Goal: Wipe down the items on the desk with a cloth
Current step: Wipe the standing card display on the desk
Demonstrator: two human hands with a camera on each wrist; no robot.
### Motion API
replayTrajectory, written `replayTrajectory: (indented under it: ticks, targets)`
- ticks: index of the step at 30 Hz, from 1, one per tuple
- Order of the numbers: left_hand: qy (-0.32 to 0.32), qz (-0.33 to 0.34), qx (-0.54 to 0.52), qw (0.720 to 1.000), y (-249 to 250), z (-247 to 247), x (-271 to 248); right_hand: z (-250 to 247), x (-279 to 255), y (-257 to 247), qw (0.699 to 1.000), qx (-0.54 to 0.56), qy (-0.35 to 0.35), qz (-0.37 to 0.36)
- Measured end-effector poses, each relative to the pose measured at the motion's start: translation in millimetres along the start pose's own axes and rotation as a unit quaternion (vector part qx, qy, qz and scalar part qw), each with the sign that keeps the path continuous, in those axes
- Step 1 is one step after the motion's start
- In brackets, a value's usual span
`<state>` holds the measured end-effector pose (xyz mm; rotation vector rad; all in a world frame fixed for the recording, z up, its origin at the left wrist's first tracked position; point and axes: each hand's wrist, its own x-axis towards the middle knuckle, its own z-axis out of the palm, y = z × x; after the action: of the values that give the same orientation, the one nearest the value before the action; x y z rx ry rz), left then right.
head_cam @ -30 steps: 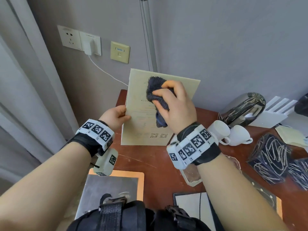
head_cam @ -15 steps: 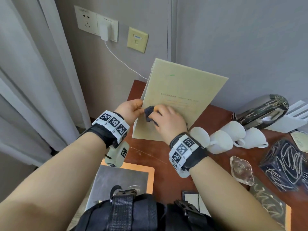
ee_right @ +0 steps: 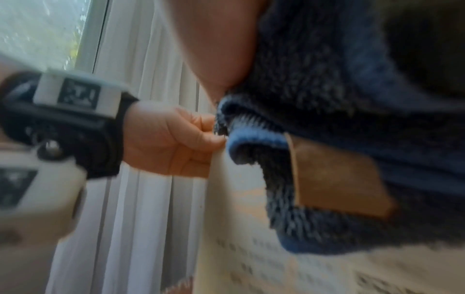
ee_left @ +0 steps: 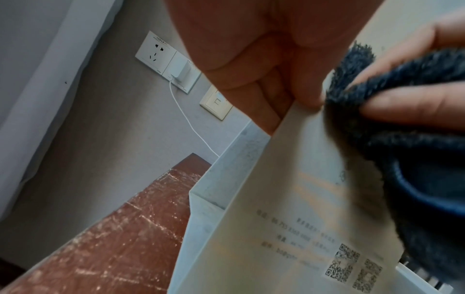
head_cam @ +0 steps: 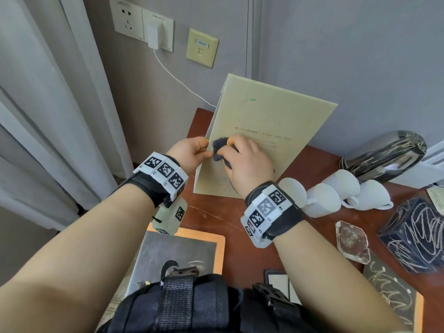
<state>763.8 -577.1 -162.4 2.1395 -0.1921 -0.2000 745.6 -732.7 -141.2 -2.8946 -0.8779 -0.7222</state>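
A pale yellow folded card (head_cam: 269,131) stands tilted over the far left corner of the red-brown desk (head_cam: 216,212). My left hand (head_cam: 192,152) pinches its left edge, thumb on the front; the card (ee_left: 289,199) and that hand (ee_right: 173,143) also show in the wrist views. My right hand (head_cam: 247,162) holds a dark blue fluffy cloth (head_cam: 219,146) bunched in its fingers and presses it on the card's face, right beside the left thumb. The cloth (ee_left: 415,139) nearly touches the left fingers. A tan label is sewn on the cloth (ee_right: 327,99).
Several white cups (head_cam: 324,195) lie on their sides right of the card. A black patterned kettle (head_cam: 386,155), a dark patterned box (head_cam: 415,236) and a glass ashtray (head_cam: 352,239) fill the right side. A grey pad with orange border (head_cam: 182,251) lies near me. Curtains (head_cam: 36,104) hang left.
My right hand dragged the cloth from the card's upper middle down and left to the left thumb. The card now tilts with more of its face bare.
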Motion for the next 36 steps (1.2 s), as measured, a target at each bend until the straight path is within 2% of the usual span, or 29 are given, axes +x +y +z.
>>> replayTrajectory:
  ticks: [4,6,8,11,13,15,20,23,25,28,31,33,36]
  targets:
    - [0.005,0.003,-0.022,1.0,1,3,-5,-23,25,-6,0.996,0.021,0.085,0.004]
    - [0.006,0.004,-0.037,0.999,2,3,-5,-26,33,-6,0.994,0.03,0.099,0.016]
    - [0.011,0.005,-0.023,1.0,3,1,-3,-18,28,-7,0.997,0.018,0.074,0.001]
    - [0.01,0.0,0.003,1.0,0,-1,3,7,1,-3,1.0,0.008,-0.001,-0.024]
    - [-0.001,-0.012,0.017,1.0,-5,-1,6,15,-11,3,0.999,0.021,-0.044,-0.007]
    - [-0.013,-0.02,0.027,0.999,-5,-2,7,11,-11,6,0.998,0.041,-0.046,0.014]
    - [-0.023,-0.026,0.003,0.999,0,-3,2,-30,13,19,0.987,0.073,0.118,0.084]
    - [-0.022,-0.028,0.006,0.999,2,-2,2,-38,18,27,0.98,0.076,0.148,0.105]
    - [-0.017,-0.027,-0.002,0.999,3,-1,2,-25,8,26,0.989,0.058,0.112,0.076]
    - [-0.007,-0.025,-0.008,1.0,2,-2,3,2,-17,24,0.999,0.034,0.01,0.029]
    - [-0.011,-0.03,-0.016,0.999,3,-1,3,8,-26,26,0.999,0.024,-0.028,0.034]
    - [-0.013,-0.034,-0.016,0.999,3,0,3,1,-22,29,0.998,0.031,-0.006,0.047]
    - [-0.011,-0.037,-0.005,0.999,3,-1,2,-25,-6,37,0.989,0.055,0.091,0.107]
